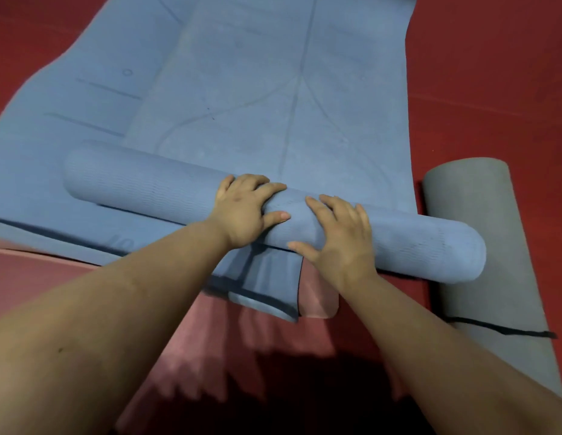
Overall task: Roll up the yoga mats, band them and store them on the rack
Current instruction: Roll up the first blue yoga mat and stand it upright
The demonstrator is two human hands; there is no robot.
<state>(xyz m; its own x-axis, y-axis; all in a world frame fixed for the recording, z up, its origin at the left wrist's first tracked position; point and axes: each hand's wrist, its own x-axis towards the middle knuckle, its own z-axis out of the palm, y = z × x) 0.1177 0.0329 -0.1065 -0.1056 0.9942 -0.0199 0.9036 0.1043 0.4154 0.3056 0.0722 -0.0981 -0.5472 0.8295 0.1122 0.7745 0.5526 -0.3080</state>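
nearest the camera, two bare forearms reach fwd over a pink mat lying flat on the red floor. a loose blue flap w/ a dark edge sticks out toward the person from under the roll, lying over the pink mat. just past that, the blue roll lies across the view, skewed, its right end nearer than its left. left hand sits on top near the middle, fingers curled over the far side & thumb on the near face, so it grips the roll. right hand is just beside it, fingers spread & pressed flat on the roll, holding nothing. to the right, a grey rolled mat w/ a black band round it lies on the floor, its side close to the blue roll's right end. beyond the roll, the unrolled part of the blue mat stretches away, approx most of its length still flat.

risks, as i judge it: both hands sit mid-roll, so the ends get no pressure & may go slack or telescope. the roll is already skewed, so pushing on could wind it into a cone. the flap trailing out suggests a loose core, which may unwind once pressure eases. right end could also bump the grey mat
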